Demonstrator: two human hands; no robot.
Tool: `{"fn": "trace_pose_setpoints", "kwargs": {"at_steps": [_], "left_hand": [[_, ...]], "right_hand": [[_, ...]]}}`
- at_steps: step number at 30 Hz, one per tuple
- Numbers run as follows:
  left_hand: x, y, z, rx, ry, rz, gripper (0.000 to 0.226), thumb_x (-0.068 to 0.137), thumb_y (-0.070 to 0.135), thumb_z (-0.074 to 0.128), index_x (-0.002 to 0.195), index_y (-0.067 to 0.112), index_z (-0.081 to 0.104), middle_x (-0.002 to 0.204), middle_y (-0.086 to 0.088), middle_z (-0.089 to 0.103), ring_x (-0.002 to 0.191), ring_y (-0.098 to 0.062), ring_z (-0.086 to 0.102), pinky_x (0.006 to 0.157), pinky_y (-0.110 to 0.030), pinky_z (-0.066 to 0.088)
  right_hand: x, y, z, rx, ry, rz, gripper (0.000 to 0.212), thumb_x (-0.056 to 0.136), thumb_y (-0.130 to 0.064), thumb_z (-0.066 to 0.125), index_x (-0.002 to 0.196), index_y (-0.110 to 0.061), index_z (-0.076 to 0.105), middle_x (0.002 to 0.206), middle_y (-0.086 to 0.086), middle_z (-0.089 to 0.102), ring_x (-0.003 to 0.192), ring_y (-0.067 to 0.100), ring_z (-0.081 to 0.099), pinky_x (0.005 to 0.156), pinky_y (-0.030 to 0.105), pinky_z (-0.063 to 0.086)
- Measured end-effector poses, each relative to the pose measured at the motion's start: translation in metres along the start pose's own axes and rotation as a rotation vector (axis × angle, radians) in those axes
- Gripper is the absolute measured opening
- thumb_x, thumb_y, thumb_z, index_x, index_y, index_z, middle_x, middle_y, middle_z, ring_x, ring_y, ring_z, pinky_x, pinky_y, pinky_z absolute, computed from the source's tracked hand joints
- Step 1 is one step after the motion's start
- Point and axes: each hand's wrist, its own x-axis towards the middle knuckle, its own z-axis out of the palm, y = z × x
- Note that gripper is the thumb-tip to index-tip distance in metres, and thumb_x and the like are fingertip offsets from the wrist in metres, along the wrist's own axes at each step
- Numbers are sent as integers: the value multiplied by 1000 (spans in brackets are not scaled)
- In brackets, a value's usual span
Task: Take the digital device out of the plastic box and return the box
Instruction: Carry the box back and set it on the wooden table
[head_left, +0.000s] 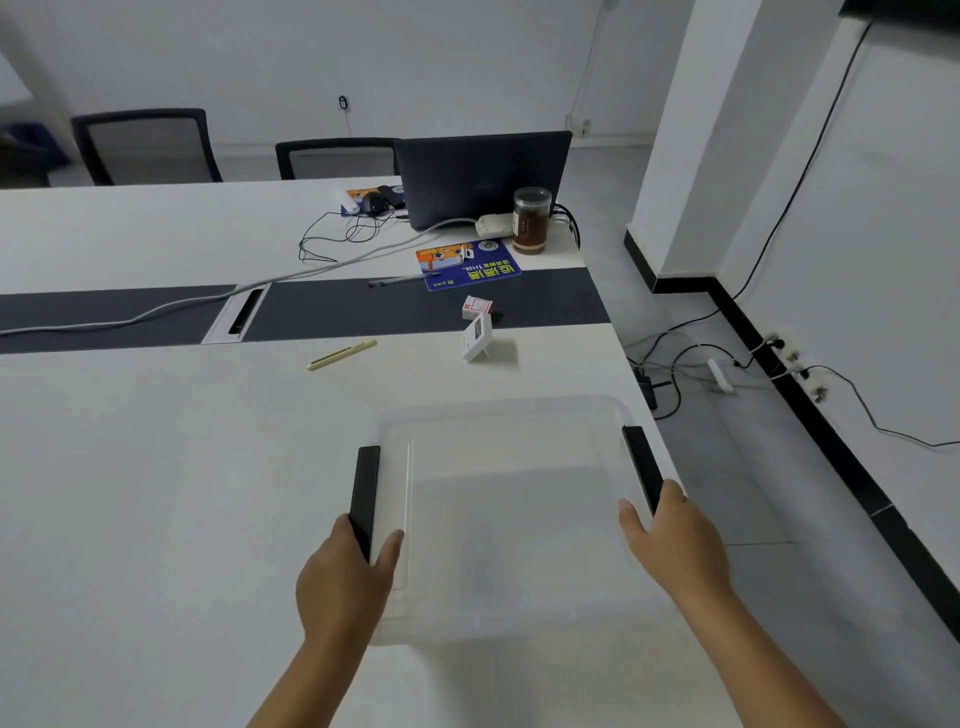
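A clear plastic box (498, 415) with a lid and two black side latches lies on the white table near its right edge. My left hand (345, 577) grips the box at the left black latch (364, 488). My right hand (675, 535) grips the right side by the other latch (641, 462). Nothing shows inside the box. A small white digital device (477, 336) stands propped on its stand on the table, beyond the box and apart from it.
A small red-and-white carton (477, 306) sits just behind the device. A yellow pen (342, 354) lies to the left. Farther back are a blue leaflet (467, 265), a jar (531, 221), a laptop (483, 176) and cables. The table edge (631, 364) runs along the right.
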Motion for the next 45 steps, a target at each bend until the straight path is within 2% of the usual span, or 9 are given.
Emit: {"fn": "trace_pose_setpoints", "kwargs": {"at_steps": [6,9,12,19,24,31,37,41,45], "left_hand": [[4,5,-2,-68,-39,2,32,80,34,59,81,7,42,59,2,42,62,-25,47,52,-30,32],[7,8,-4,-175,-80,-2,41,79,29,62,107,4,47,74,0,51,71,-22,48,57,-28,33],[6,7,-5,-283,-132,-43,52,79,24,63,123,7,43,89,-2,54,79,-22,48,66,-28,35],[-4,-1,-13,-397,-172,-117,48,76,17,67,120,14,47,91,-2,59,84,-25,54,67,-30,37],[-56,-9,-21,-461,25,-320,57,76,16,68,128,16,44,102,-6,58,90,-23,49,75,-32,35],[-193,2,-7,-589,358,-835,71,75,14,69,137,16,35,137,-14,48,123,-34,46,102,-45,33],[-330,-1,-8,-618,597,-1119,64,69,3,73,128,9,46,117,-17,58,110,-35,53,92,-43,39],[-415,-17,-4,-673,793,-1285,68,69,0,72,130,10,45,125,-19,56,114,-34,51,97,-42,37],[-503,-46,2,-691,906,-1437,65,68,2,73,128,8,48,120,-18,58,105,-33,53,96,-43,37]], "right_hand": [[4,3,0,162,-24,15,28,85,-30,55,87,-4,44,67,4,46,60,24,45,44,25,29],[1,3,-5,351,-41,18,20,80,-20,64,86,-7,49,61,-1,44,56,17,45,47,21,33],[-4,2,-11,479,-65,54,34,77,-11,67,109,-10,53,73,1,50,73,25,49,56,25,35],[-3,5,-9,508,-121,25,59,75,-8,69,130,-7,45,107,12,61,90,21,50,77,27,37],[8,-4,-16,445,-322,-198,78,76,-11,68,141,-15,25,128,14,49,108,24,48,89,30,38],[6,-32,-22,340,-653,-600,69,80,-9,63,140,-17,29,106,3,46,95,15,42,84,24,34],[-69,-30,-9,255,-953,-877,62,82,-5,59,137,-16,34,104,4,48,94,15,45,86,23,35],[-146,-18,8,184,-1138,-952,65,80,-5,62,137,-17,34,108,3,49,99,16,45,92,27,39],[-239,-10,31,87,-1276,-1050,72,77,-6,67,138,-17,32,128,6,50,118,19,45,106,36,35]]}}
